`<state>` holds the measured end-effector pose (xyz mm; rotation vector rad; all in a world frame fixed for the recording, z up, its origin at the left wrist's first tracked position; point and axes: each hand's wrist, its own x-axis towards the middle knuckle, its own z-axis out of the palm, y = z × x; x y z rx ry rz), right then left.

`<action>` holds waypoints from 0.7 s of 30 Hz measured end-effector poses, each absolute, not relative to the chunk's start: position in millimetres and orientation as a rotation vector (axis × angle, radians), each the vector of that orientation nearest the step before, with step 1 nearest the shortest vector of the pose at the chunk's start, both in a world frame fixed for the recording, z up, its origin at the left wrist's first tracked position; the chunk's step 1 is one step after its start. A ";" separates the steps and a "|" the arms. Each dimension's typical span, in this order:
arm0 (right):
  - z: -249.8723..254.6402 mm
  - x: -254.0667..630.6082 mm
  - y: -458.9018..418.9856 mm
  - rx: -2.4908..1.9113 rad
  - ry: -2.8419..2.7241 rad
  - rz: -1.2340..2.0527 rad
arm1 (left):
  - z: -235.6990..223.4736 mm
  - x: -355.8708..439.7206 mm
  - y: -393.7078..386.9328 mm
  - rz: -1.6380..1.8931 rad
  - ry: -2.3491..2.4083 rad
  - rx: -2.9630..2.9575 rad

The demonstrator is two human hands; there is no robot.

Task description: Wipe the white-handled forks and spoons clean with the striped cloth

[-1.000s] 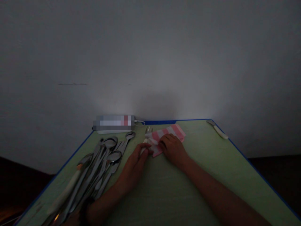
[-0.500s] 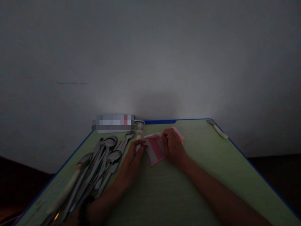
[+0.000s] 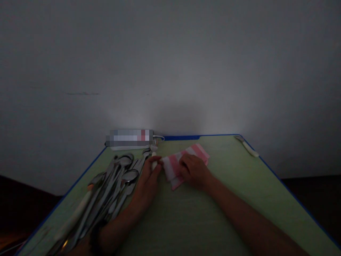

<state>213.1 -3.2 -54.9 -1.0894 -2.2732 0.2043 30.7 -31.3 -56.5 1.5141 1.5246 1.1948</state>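
My left hand (image 3: 149,177) is closed around the pale handle of a fork (image 3: 153,153), whose metal head points toward the wall. Dim light blurs the tines. A pink-and-white striped cloth (image 3: 173,164) lies folded just right of that hand, in the middle of the table. My right hand (image 3: 194,170) rests on the cloth with its fingers curled in and pinching it; the fingertips are partly hidden. To the left of my left forearm is a heap of spoons and other metal cutlery (image 3: 117,185).
Against the wall at the back left is a white box-like object (image 3: 130,147), its face pixelated. Another pale-handled utensil (image 3: 247,147) lies at the far right corner. The green table (image 3: 239,199) has a blue edge, and the wall (image 3: 170,71) rises behind it.
The cloth's upper part now lies folded over toward me, showing more stripes. My right hand has shifted slightly toward me, and the fork has moved a little left with my left hand.
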 end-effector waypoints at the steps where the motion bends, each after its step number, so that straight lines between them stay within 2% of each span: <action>1: -54.5 213.1 -4.1 -1.082 -2.304 0.206 | -55.1 31.2 -31.9 1.191 1.545 1.519; 9: -57.6 211.4 -5.0 -1.008 -2.436 0.154 | -58.5 31.5 -30.4 1.188 1.498 1.572; 21: -56.3 212.2 -2.7 -0.972 -2.101 0.109 | -54.5 33.3 -32.8 1.173 1.522 1.619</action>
